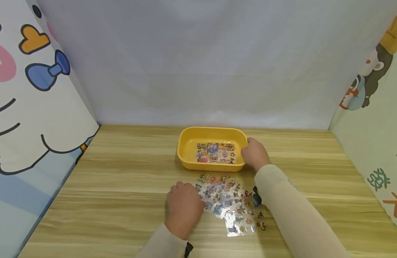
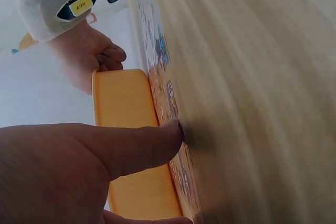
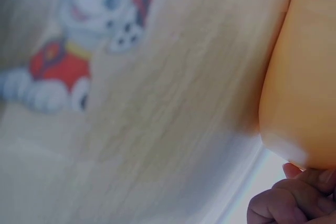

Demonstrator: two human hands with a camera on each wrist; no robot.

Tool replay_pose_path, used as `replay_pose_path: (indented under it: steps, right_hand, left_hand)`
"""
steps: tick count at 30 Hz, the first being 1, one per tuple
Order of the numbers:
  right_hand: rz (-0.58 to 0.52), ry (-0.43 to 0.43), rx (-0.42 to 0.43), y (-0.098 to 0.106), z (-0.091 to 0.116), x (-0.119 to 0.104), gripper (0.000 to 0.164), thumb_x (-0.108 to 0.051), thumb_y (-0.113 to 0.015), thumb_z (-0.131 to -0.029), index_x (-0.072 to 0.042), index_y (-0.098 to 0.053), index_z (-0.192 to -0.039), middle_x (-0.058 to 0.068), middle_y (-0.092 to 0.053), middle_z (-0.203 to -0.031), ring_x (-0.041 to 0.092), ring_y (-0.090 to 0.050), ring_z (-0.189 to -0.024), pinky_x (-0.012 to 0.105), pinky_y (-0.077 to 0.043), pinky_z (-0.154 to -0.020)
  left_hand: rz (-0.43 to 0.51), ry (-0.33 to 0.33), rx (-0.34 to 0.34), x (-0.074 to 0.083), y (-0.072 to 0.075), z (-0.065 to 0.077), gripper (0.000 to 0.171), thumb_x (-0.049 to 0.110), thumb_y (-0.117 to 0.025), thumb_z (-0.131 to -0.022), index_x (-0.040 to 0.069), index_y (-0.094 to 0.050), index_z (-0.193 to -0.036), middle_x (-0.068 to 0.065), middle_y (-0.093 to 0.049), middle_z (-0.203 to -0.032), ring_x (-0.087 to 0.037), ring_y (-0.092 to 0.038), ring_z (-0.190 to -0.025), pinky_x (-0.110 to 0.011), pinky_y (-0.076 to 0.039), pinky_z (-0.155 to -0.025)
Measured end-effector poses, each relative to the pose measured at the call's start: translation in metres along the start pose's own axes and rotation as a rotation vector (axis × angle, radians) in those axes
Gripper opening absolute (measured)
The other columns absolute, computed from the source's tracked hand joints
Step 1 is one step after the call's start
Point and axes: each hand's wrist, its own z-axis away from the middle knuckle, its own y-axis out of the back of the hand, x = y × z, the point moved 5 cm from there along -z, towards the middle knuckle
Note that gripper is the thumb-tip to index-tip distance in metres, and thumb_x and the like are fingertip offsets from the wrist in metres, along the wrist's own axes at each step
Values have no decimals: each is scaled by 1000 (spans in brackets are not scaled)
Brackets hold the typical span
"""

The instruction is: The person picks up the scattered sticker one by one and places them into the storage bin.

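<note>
Yellow tray, centre frame, long axis left to right; right grip curled round its right end.
Sticker sheets on the counter, just below the tray, spreading toward lower right. Left grip nearer them, thumb stretched to their left edge; cannot tell whether it pinches.

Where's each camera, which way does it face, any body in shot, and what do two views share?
Head: worn on the head, facing forward and down at the yellow tray and clear sticker sheets; left hand, right hand and sleeves show.
Left wrist: low along the wood-grain tabletop, sideways, toward the tray; left thumb near, right hand and sleeve beyond.
Right wrist: close on the tray's side and a blurred Dalmatian-puppy picture; right-hand fingers lower right.
Shared: head and left wrist both show both hands and the tray.
</note>
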Motion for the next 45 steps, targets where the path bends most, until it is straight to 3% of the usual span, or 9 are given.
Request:
replay_pose_path:
  steps: [7, 16, 24, 32, 37, 42, 45]
  right_hand:
    - [5, 15, 6, -1, -1, -1, 58, -13, -41, -104, 8, -30, -157, 30, -45, -151, 42, -52, -129, 55, -39, -112]
    - [0, 7, 7, 0, 0, 0, 57, -12, -41, -103, 8, -31, -156, 29, -48, -147, 40, -55, -123, 54, -42, -109]
    - [2, 7, 6, -1, -3, 2, 58, -13, -41, -104, 8, -30, -157, 29, -45, -150, 40, -53, -126, 54, -41, -110]
    - [7, 9, 8, -2, -4, 2, 58, -12, -41, -103, 9, -31, -156, 30, -45, -151, 41, -52, -129, 55, -38, -113]
    - [3, 7, 9, -2, -5, 3, 57, -12, -42, -103, 8, -32, -156, 29, -48, -148, 40, -54, -124, 54, -41, -110]
    - [2, 14, 15, -2, -6, 3, 56, -13, -42, -103, 7, -34, -155, 28, -51, -145, 39, -55, -121, 54, -42, -108]
    - [2, 18, 17, -2, -6, 3, 56, -13, -42, -103, 8, -35, -154, 28, -52, -144, 39, -56, -119, 53, -43, -108]
  left_hand:
    - [100, 16, -1, -9, 2, -5, 50, 35, -91, -77, -7, -67, -90, -18, -59, -83, -32, -59, -79, -48, -55, -74]
    - [107, 36, -26, -9, 3, -7, 47, 33, -91, -78, -6, -69, -91, -17, -61, -84, -33, -62, -79, -49, -57, -73]
    - [185, 38, -28, -14, 2, -12, 37, 25, -92, -75, -2, -68, -80, -14, -64, -75, -31, -65, -69, -45, -59, -62]
    - [271, 4, -34, -27, -5, -19, 29, 13, -87, -75, 5, -60, -68, -5, -59, -67, -21, -56, -60, -40, -54, -60]
    - [401, 1, -118, -36, -5, -21, 40, 11, -83, -77, 11, -51, -54, 0, -51, -56, -18, -47, -52, -34, -44, -52]
    - [662, 66, -278, -47, -8, -23, 28, 14, -84, -79, 10, -60, -65, -2, -58, -65, -17, -50, -59, -30, -40, -53]
    - [799, 103, -341, -52, -10, -24, 29, 14, -83, -82, 9, -59, -67, -3, -59, -65, -15, -46, -56, -27, -37, -50]
